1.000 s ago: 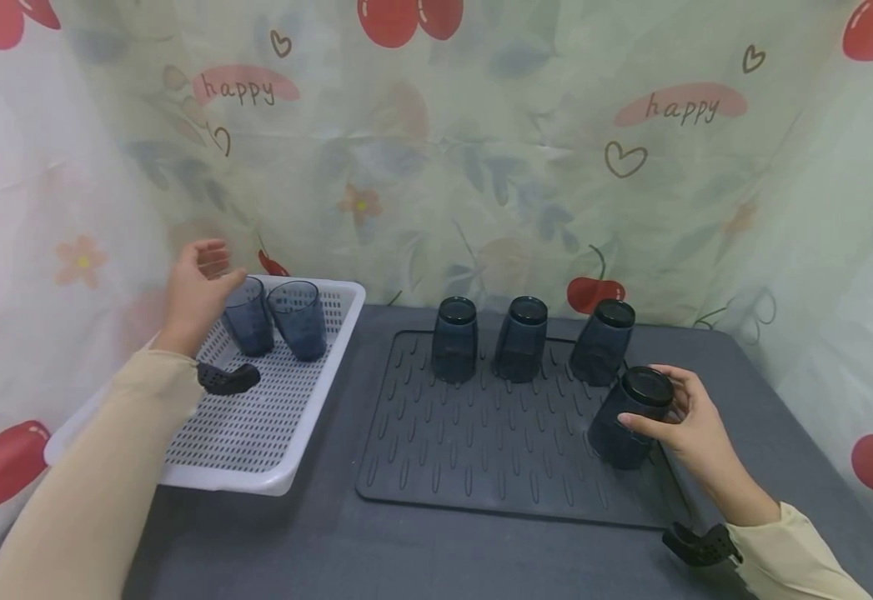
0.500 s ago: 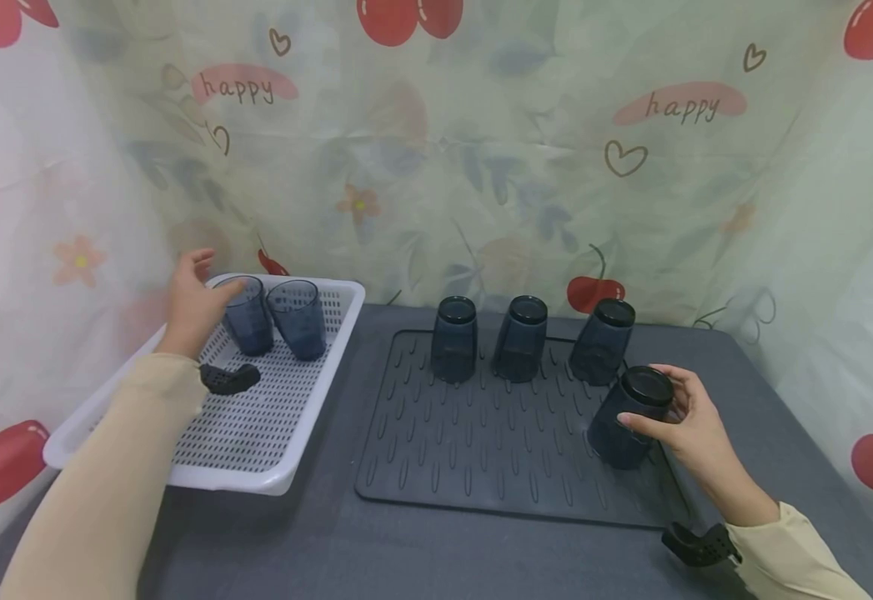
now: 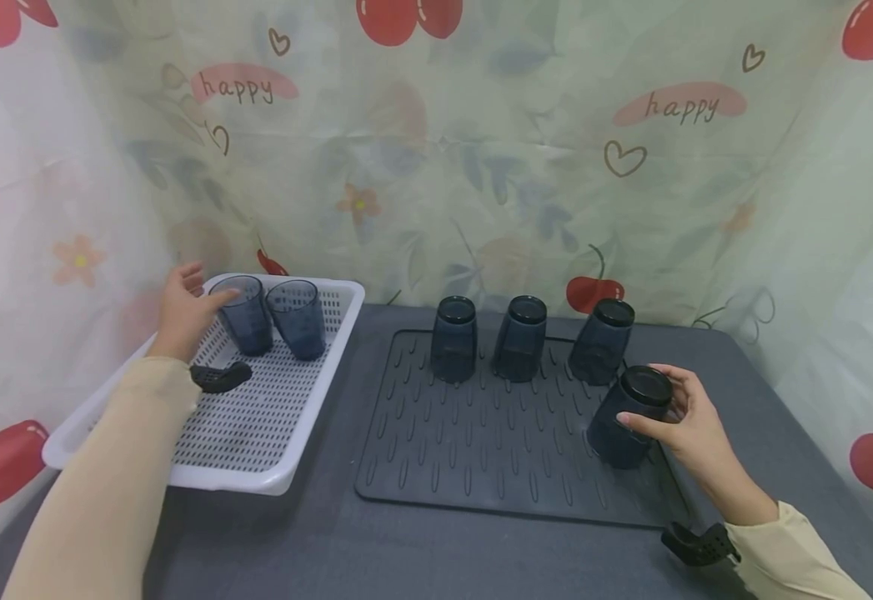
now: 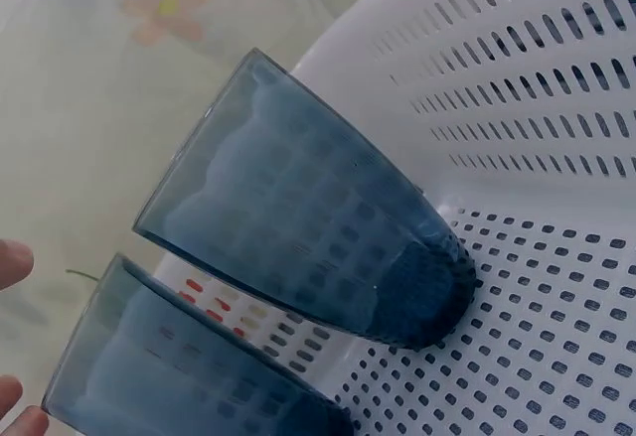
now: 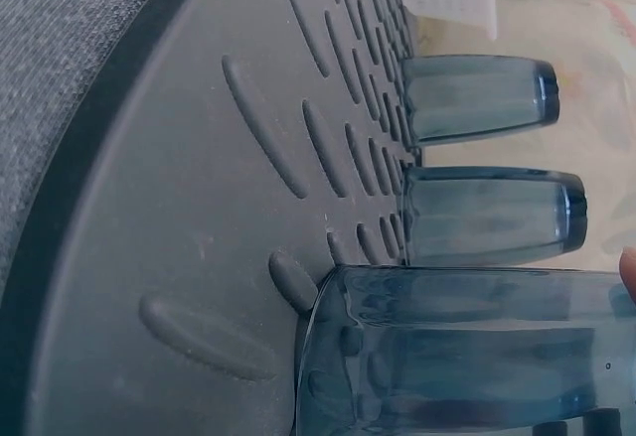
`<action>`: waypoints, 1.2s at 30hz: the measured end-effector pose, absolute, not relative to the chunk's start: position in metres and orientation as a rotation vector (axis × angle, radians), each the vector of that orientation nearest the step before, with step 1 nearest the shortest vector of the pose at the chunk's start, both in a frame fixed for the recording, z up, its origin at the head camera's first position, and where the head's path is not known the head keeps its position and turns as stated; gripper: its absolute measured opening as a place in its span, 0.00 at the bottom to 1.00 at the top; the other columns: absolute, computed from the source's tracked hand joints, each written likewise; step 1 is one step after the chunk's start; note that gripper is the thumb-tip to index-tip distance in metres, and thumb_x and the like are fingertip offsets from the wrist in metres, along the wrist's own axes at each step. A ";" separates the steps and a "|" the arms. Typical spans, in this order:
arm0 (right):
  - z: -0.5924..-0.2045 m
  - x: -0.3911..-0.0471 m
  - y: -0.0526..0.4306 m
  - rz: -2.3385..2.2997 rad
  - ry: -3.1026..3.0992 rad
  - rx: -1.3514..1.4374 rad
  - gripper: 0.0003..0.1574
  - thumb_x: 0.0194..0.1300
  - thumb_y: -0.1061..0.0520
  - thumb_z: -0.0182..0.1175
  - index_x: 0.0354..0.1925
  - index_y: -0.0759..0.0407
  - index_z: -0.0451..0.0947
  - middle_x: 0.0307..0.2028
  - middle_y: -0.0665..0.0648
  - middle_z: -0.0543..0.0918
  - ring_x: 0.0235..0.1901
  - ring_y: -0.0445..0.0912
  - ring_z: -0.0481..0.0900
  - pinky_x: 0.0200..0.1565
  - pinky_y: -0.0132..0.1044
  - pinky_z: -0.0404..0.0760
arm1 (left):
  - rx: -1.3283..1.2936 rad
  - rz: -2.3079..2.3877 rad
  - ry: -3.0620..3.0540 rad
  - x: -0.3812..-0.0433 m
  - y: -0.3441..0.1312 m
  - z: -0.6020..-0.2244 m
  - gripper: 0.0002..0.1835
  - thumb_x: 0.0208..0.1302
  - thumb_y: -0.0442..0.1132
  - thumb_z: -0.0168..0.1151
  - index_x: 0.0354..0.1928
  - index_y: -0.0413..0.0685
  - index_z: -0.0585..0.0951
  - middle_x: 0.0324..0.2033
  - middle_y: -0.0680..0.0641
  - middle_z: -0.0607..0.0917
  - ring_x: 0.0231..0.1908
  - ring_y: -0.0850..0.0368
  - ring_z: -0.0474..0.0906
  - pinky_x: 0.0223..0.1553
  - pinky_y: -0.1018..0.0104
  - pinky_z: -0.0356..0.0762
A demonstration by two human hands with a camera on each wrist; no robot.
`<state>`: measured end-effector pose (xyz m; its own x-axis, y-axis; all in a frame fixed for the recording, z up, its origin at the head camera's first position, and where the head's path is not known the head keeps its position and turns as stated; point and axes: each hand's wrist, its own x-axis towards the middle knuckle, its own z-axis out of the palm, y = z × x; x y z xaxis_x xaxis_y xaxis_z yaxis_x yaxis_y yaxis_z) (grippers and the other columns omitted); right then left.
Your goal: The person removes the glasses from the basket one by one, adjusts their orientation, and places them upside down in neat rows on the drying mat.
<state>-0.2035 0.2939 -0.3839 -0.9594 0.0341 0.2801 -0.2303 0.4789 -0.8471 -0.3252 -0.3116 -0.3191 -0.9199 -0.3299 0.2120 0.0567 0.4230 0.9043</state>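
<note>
In the head view my right hand grips an upside-down dark blue glass between thumb and fingers. Its rim meets the right part of the black ridged drying mat. At the left, my left hand is beside an upright blue glass in the white basket, thumb near its rim and fingers apart. A second upright glass stands to its right. In the left wrist view, fingertips show at the left edge, around the nearer glass's rim and not gripping it.
Along the mat's back edge stand three more upside-down glasses: a left one, a middle one and a right one. A patterned curtain hangs behind the grey table.
My left hand has come down beside the left glass in the basket, from above it. The right hand and its glass have stayed put.
</note>
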 end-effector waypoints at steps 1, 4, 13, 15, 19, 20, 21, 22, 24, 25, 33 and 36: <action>-0.384 -0.204 0.294 1.473 -2.469 0.168 0.46 0.57 0.59 0.71 0.67 0.50 0.56 0.51 0.31 0.70 0.49 0.24 0.70 0.43 0.19 0.71 | 0.236 -1.502 -2.334 -0.325 -0.312 -0.319 0.44 0.65 0.42 0.62 0.75 0.42 0.48 0.73 0.36 0.53 0.72 0.39 0.52 0.71 0.47 0.55; -0.383 -0.204 0.294 1.483 -2.469 0.168 0.46 0.57 0.59 0.71 0.66 0.50 0.56 0.51 0.30 0.70 0.49 0.24 0.70 0.43 0.19 0.71 | 0.244 -1.512 -2.358 -0.326 -0.313 -0.320 0.45 0.65 0.44 0.62 0.75 0.42 0.46 0.73 0.35 0.53 0.72 0.39 0.51 0.71 0.47 0.55; -0.381 -0.204 0.294 1.474 -2.482 0.149 0.48 0.57 0.59 0.71 0.68 0.54 0.54 0.51 0.30 0.69 0.49 0.23 0.69 0.43 0.19 0.70 | 0.223 -1.486 -2.449 -0.330 -0.314 -0.327 0.46 0.66 0.44 0.60 0.75 0.39 0.43 0.73 0.32 0.50 0.72 0.35 0.48 0.70 0.43 0.53; -0.381 -0.204 0.294 1.471 -2.483 0.150 0.48 0.57 0.59 0.71 0.68 0.54 0.54 0.51 0.30 0.68 0.49 0.23 0.69 0.43 0.19 0.70 | 0.212 -1.476 -2.464 -0.331 -0.314 -0.328 0.47 0.66 0.44 0.60 0.75 0.38 0.43 0.73 0.31 0.50 0.72 0.34 0.49 0.70 0.43 0.53; -0.381 -0.204 0.294 1.465 -2.483 0.146 0.47 0.56 0.58 0.71 0.67 0.53 0.55 0.51 0.30 0.69 0.48 0.23 0.69 0.43 0.19 0.70 | 0.202 -1.482 -2.477 -0.333 -0.314 -0.330 0.47 0.66 0.44 0.60 0.75 0.37 0.42 0.72 0.29 0.50 0.72 0.34 0.49 0.70 0.43 0.55; -0.381 -0.204 0.294 1.464 -2.484 0.144 0.48 0.56 0.58 0.71 0.67 0.53 0.55 0.51 0.30 0.69 0.48 0.23 0.69 0.43 0.18 0.70 | 0.201 -1.482 -2.479 -0.333 -0.313 -0.330 0.47 0.66 0.44 0.60 0.75 0.37 0.42 0.72 0.29 0.50 0.71 0.34 0.49 0.69 0.43 0.55; -0.381 -0.204 0.294 1.464 -2.484 0.142 0.48 0.56 0.57 0.71 0.67 0.52 0.55 0.50 0.30 0.69 0.48 0.23 0.69 0.44 0.18 0.70 | 0.200 -1.484 -2.480 -0.333 -0.313 -0.331 0.48 0.66 0.44 0.61 0.75 0.37 0.41 0.72 0.29 0.50 0.71 0.34 0.50 0.69 0.43 0.55; -0.381 -0.204 0.294 1.463 -2.485 0.139 0.47 0.56 0.57 0.71 0.66 0.52 0.55 0.50 0.30 0.69 0.48 0.23 0.69 0.44 0.18 0.70 | 0.200 -1.484 -2.483 -0.333 -0.313 -0.331 0.48 0.66 0.43 0.61 0.75 0.37 0.41 0.72 0.30 0.50 0.71 0.34 0.50 0.69 0.43 0.56; -0.381 -0.204 0.295 1.467 -2.484 0.138 0.48 0.56 0.58 0.72 0.67 0.52 0.55 0.50 0.30 0.69 0.49 0.23 0.69 0.44 0.18 0.70 | 0.195 -1.483 -2.490 -0.334 -0.313 -0.332 0.48 0.66 0.43 0.61 0.75 0.37 0.41 0.72 0.30 0.50 0.71 0.34 0.50 0.69 0.43 0.56; -0.382 -0.204 0.295 1.468 -2.485 0.137 0.48 0.56 0.58 0.71 0.67 0.52 0.55 0.51 0.30 0.69 0.49 0.23 0.69 0.44 0.18 0.69 | 0.193 -1.480 -2.495 -0.334 -0.314 -0.332 0.48 0.66 0.44 0.61 0.75 0.36 0.40 0.72 0.29 0.50 0.71 0.34 0.50 0.69 0.43 0.56; -0.381 -0.203 0.294 1.471 -2.491 0.142 0.48 0.56 0.59 0.71 0.67 0.55 0.54 0.51 0.29 0.68 0.49 0.23 0.68 0.44 0.18 0.69 | 0.190 -1.466 -2.532 -0.334 -0.318 -0.334 0.50 0.66 0.45 0.61 0.75 0.36 0.39 0.72 0.29 0.48 0.71 0.33 0.49 0.69 0.41 0.55; -0.382 -0.203 0.294 1.467 -2.492 0.143 0.48 0.56 0.59 0.71 0.67 0.55 0.54 0.51 0.29 0.68 0.49 0.23 0.68 0.43 0.19 0.70 | 0.188 -1.451 -2.547 -0.334 -0.320 -0.334 0.50 0.65 0.45 0.62 0.75 0.36 0.39 0.72 0.28 0.49 0.71 0.33 0.50 0.69 0.40 0.55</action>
